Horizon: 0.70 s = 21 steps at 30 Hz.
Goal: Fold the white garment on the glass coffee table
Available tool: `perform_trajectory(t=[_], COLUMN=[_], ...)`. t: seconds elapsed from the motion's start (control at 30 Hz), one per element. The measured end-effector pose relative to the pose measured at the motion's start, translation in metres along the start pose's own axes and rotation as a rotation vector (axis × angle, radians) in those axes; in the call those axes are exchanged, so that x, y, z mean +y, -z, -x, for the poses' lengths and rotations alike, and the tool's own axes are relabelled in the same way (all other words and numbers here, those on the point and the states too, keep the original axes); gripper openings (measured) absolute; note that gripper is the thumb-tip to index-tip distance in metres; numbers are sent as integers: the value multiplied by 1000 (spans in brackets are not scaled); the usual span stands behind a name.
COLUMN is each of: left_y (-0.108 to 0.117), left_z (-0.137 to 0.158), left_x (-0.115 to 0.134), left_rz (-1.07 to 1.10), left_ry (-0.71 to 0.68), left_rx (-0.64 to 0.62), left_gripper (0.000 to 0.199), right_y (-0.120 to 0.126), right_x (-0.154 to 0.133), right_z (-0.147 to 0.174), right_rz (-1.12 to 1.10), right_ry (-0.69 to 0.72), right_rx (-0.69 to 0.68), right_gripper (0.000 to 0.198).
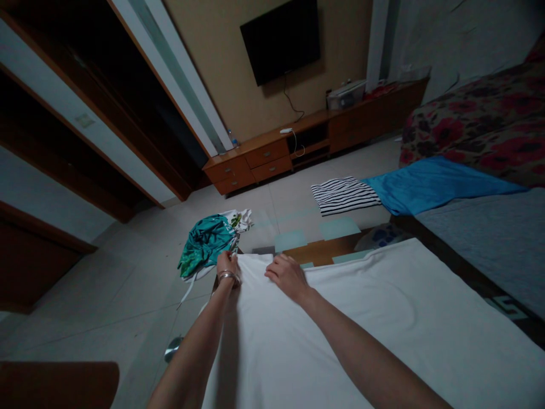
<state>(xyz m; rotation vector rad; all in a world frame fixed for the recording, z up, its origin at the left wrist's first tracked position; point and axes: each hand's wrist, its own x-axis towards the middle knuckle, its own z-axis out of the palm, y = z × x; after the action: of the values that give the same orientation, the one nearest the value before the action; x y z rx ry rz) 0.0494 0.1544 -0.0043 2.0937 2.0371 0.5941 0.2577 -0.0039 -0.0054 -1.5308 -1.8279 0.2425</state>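
A large white garment, which looks like a shirt, lies spread over a glass-topped table. At its far left corner, my left hand, with bangles on the wrist, is closed on the edge of the fabric. My right hand rests a little to the right along the same far edge, its fingers bent and closed on the cloth. A narrow, sleeve-like part of the garment lies between both hands. Fine creases run through the fabric near them. My fingertips are partly hidden.
Teal patterned clothing sits bunched beyond my left hand. A striped cloth, a blue cloth and a grey cloth lie to the right, near a floral-covered sofa. A wooden cabinet stands below a television.
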Motion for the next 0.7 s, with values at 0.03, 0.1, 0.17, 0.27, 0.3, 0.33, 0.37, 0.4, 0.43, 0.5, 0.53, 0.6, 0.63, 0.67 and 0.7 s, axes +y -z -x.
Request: perform_trajectory(t=[0.03, 0.1, 0.17, 0.27, 0.3, 0.33, 0.37, 0.4, 0.43, 0.5, 0.53, 0.6, 0.63, 0.67, 0.7], left_y=[5, 17, 30, 47, 51, 55, 58, 60, 62, 65, 66, 68, 69, 69, 70], left_z=[5, 24, 54, 114, 134, 152, 168, 181, 191, 202, 204, 206, 206, 206, 207], left_x=[1, 3, -1, -16, -23, -30, -37, -43, -48, -54, -56, -57, -58, -58, -59], left_rz=[-9, -21, -15, 9, 4, -17, -53, -101, -152, -237, -264, -288, -291, -290, -286], left_ry=[-24, -101, -242, -553, -656, -733, -782, -802, -789, -743, -725, -704, -701, -700, -702], left_rx=[34, 82, 47, -127, -184, -231, -272, -310, -343, -395, -408, -411, -406, -400, -392], left_gripper=[30, 32, 33, 34, 37, 42, 48, 54, 57, 61, 61, 61, 62, 63, 63], right_y=[-2, -5, -8, -9, -9, -8, -9, -10, -13, -23, -31, -51, -62, -72, -82], right_x=[1, 2, 3, 1, -1, -3, -7, -11, -16, -29, -36, -51, -57, -63, -68], right_z=[0, -1, 0, 3, 2, 0, -5, -12, -23, -50, -66, -97, -111, -122, -132], right_rz=[19, 67, 102, 101, 91, 81, 74, 72, 76, 89, 94, 96, 96, 94, 90], right_ry=[-1, -39, -70, -72, -71, -66, -56, -44, -35, -59, -89, -156, -184, -204, -218], right_rx=[-24, -57, -75, -72, -48, -17, 12, 29, 20, -92, -169, -303, -347, -377, -405], right_gripper=[21, 18, 17, 16, 16, 18, 20, 22, 23, 25, 27, 34, 40, 46, 51])
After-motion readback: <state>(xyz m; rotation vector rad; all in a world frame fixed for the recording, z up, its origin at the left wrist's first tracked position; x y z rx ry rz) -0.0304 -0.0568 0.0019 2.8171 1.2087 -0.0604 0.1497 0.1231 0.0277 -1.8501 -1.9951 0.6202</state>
